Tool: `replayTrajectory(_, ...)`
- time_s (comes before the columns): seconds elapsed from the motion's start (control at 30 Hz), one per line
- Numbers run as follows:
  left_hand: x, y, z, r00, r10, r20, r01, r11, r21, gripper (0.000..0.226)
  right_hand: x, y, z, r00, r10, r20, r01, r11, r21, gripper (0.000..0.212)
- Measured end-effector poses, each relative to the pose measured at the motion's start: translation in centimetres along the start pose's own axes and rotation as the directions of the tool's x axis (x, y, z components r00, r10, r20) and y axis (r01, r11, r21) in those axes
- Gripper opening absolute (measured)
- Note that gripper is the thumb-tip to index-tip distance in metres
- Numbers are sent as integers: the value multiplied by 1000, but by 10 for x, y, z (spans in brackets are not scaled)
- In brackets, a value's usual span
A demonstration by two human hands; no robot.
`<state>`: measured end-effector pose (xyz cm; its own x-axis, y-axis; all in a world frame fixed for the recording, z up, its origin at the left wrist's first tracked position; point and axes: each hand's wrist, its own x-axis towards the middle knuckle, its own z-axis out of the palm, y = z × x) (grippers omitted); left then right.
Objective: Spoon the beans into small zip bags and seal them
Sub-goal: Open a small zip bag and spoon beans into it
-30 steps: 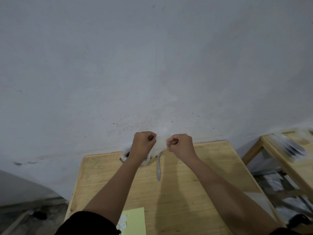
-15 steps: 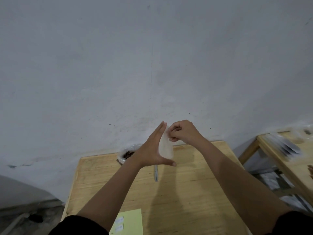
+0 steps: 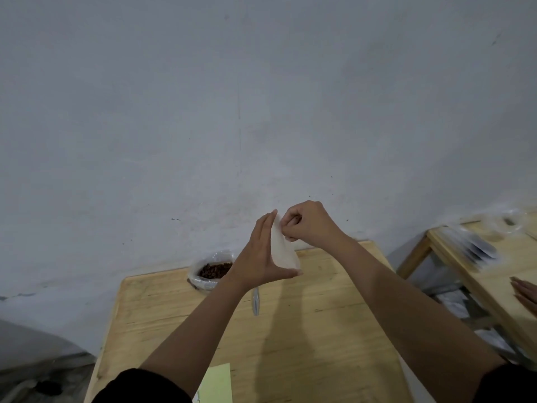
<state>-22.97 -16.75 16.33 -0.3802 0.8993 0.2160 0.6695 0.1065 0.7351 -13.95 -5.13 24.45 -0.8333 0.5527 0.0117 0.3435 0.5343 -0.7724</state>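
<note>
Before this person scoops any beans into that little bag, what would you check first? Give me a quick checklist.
1. Bag in hand: ok. The small zip bag is propped between the left hand and the right hand, above the table.
2. Bag mouth open: cannot tell. The right hand's fingertips pinch its top edge, hiding the opening.
3. Bag empty: ok, it looks flat and pale, with no beans seen inside.
4. Beans within reach: ok. The bean container sits at the table's far edge, uncovered.
5. Spoon ready: not ok. The spoon lies on the table and both hands are busy.
</note>
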Motion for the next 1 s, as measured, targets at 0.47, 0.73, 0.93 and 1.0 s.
replayTrajectory(0.47, 16, 7, 13, 980, 81, -182, -75, 996, 41, 106, -11, 33, -15, 990, -107, -93, 104, 994, -40, 20)
replayTrajectory(0.73, 19, 14, 25, 973, 161, -164, -138, 980, 144, 93, -3, 42, -11, 994, 3, 113, 17, 983, -181, 36)
replayTrajectory(0.93, 11, 8, 28, 978, 143, -153, -112, 974, 197, 83, -1, 53, -6, 982, -13, 190, 47, 983, -175, 40)
replayTrajectory(1.0, 4, 5, 28, 980, 80, -184, -49, 985, 165, 85, 0, 55, -5, 975, -22, 219, 54, 989, -141, 38)
